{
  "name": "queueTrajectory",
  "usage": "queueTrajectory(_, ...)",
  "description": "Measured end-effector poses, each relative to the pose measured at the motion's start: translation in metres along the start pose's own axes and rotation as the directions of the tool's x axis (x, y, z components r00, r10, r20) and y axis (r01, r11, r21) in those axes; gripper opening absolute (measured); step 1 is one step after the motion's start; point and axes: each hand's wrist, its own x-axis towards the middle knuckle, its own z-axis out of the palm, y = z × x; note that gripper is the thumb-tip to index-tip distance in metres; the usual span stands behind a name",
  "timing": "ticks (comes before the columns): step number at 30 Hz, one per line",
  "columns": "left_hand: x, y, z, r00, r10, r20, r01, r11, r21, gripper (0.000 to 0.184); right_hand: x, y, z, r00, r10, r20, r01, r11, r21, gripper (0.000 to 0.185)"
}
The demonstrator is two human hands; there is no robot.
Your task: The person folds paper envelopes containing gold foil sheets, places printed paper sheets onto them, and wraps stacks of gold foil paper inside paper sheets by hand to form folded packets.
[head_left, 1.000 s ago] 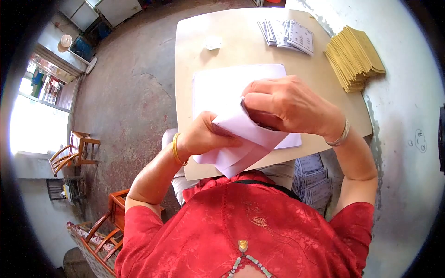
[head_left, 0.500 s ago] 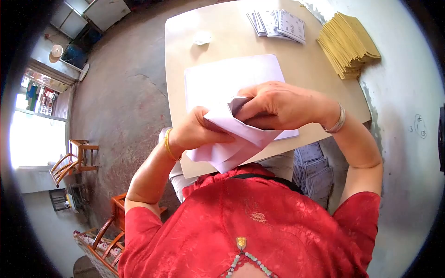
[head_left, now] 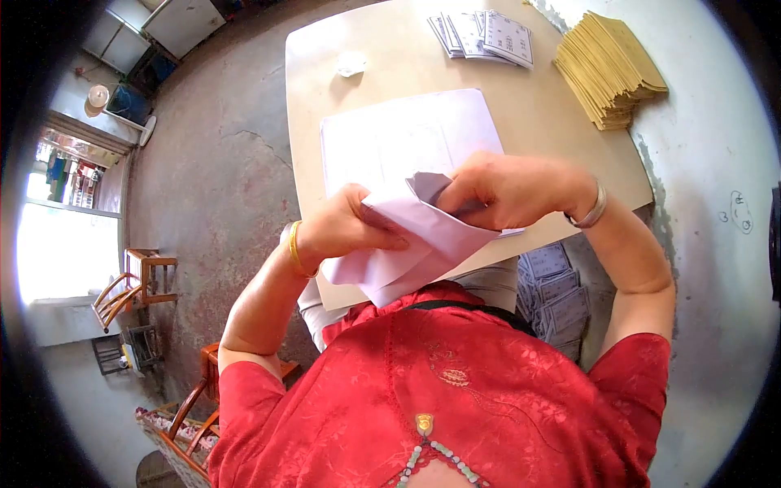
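A folded white paper (head_left: 415,244), shaped like a bag or pouch, is held above the table's near edge. My left hand (head_left: 346,226) pinches its left side, the thumb lying across the front and the other fingers behind it. My right hand (head_left: 496,195) has its fingers tucked into the opening at the top, where a darker grey inside (head_left: 429,185) shows. Those fingertips are hidden by the paper. Beyond both hands, a stack of white sheets (head_left: 399,134) with faint crease lines lies flat on the table.
On the tan tabletop (head_left: 305,106) are a small white crumpled item (head_left: 351,64), printed white packets (head_left: 506,39) and a tall stack of yellow-brown paper (head_left: 608,69) against the wall. More printed packets (head_left: 561,297) sit below the table at right. Wooden chairs (head_left: 146,276) stand at left.
My right hand has shifted slightly right and down, and the opening of the paper shows wider. My left hand keeps its hold in nearly the same place.
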Motion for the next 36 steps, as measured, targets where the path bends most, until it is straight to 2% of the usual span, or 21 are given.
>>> queueTrajectory(1, 0.001, -0.001, 0.001, 1.0, -0.029, 0.002, 0.029, 1.0, 0.005, 0.022, 0.0, 0.004, 0.005, 0.997, -0.06, -0.039, 0.06, 0.998, 0.007, 0.014)
queueTrajectory(4, 0.0, -0.002, 0.001, 0.999, -0.048, -0.017, 0.047, 0.998, -0.047, 0.023, -0.001, 0.003, 0.003, 1.0, 0.014, 0.008, -0.013, 0.994, -0.106, 0.017)
queueTrajectory(7, 0.0, -0.001, 0.001, 0.996, -0.039, -0.081, 0.028, 0.991, -0.134, 0.026, -0.015, 0.007, 0.002, 0.984, 0.115, -0.134, -0.099, 0.988, 0.118, 0.041)
queueTrajectory(10, 0.0, -0.005, 0.003, 0.989, -0.042, -0.139, 0.02, 0.988, -0.153, 0.027, -0.019, 0.0, 0.006, 0.983, 0.034, -0.183, -0.028, 0.999, 0.034, 0.06)
queueTrajectory(11, 0.0, -0.004, 0.005, 0.987, -0.054, -0.153, 0.029, 0.987, -0.158, 0.027, -0.019, -0.005, 0.007, 0.982, 0.086, -0.169, -0.098, 0.993, -0.065, 0.052)
queueTrajectory(14, 0.002, -0.001, 0.008, 0.984, -0.059, -0.17, 0.03, 0.985, -0.173, 0.027, -0.016, -0.009, 0.022, 0.929, 0.097, -0.357, -0.128, 0.99, -0.064, 0.045)
queueTrajectory(15, 0.003, -0.002, 0.008, 0.986, -0.043, -0.162, 0.014, 0.984, -0.179, 0.027, -0.016, -0.007, 0.025, 0.917, 0.093, -0.387, -0.111, 0.993, -0.026, 0.037)
queueTrajectory(18, 0.002, -0.001, 0.009, 0.983, -0.045, -0.178, 0.005, 0.977, -0.214, 0.027, -0.02, 0.0, 0.024, 0.896, -0.013, -0.443, 0.01, 1.0, -0.011, 0.031)
queueTrajectory(21, -0.001, 0.0, 0.011, 0.97, -0.047, -0.238, -0.01, 0.973, -0.23, 0.026, -0.021, -0.003, 0.025, 0.788, -0.076, -0.611, 0.145, 0.987, 0.065, 0.024)
queueTrajectory(24, -0.001, -0.001, 0.016, 0.961, 0.001, -0.277, -0.058, 0.978, -0.198, 0.026, -0.015, 0.0, 0.034, 0.717, -0.059, -0.694, 0.08, 0.997, -0.002, 0.021)
queueTrajectory(27, -0.001, -0.008, 0.016, 0.968, 0.016, -0.25, -0.059, 0.985, -0.164, 0.035, -0.01, -0.001, 0.037, 0.744, 0.006, -0.669, -0.03, 0.999, -0.026, 0.023)
queueTrajectory(28, -0.001, -0.008, 0.016, 0.972, 0.013, -0.233, -0.051, 0.986, -0.156, 0.039, -0.01, -0.002, 0.036, 0.746, -0.007, -0.666, -0.008, 1.0, -0.019, 0.023)
queueTrajectory(31, -0.003, 0.015, 0.015, 0.889, 0.38, -0.257, -0.446, 0.848, -0.287, 0.056, -0.011, -0.001, 0.032, 0.752, -0.05, -0.658, 0.056, 0.998, -0.012, 0.025)
queueTrajectory(34, -0.006, 0.029, -0.003, 0.825, 0.563, -0.053, -0.558, 0.825, 0.085, 0.063, -0.009, 0.001, 0.031, 0.768, -0.09, -0.634, 0.084, 0.996, -0.04, 0.025)
queueTrajectory(35, -0.008, 0.034, -0.008, 0.838, 0.546, -0.014, -0.537, 0.829, 0.158, 0.05, -0.008, 0.001, 0.031, 0.782, -0.098, -0.616, 0.08, 0.995, -0.056, 0.025)
queueTrajectory(36, -0.009, 0.036, -0.013, 0.854, 0.52, 0.017, -0.513, 0.835, 0.2, 0.047, -0.008, 0.001, 0.03, 0.794, -0.105, -0.599, 0.077, 0.994, -0.073, 0.025)
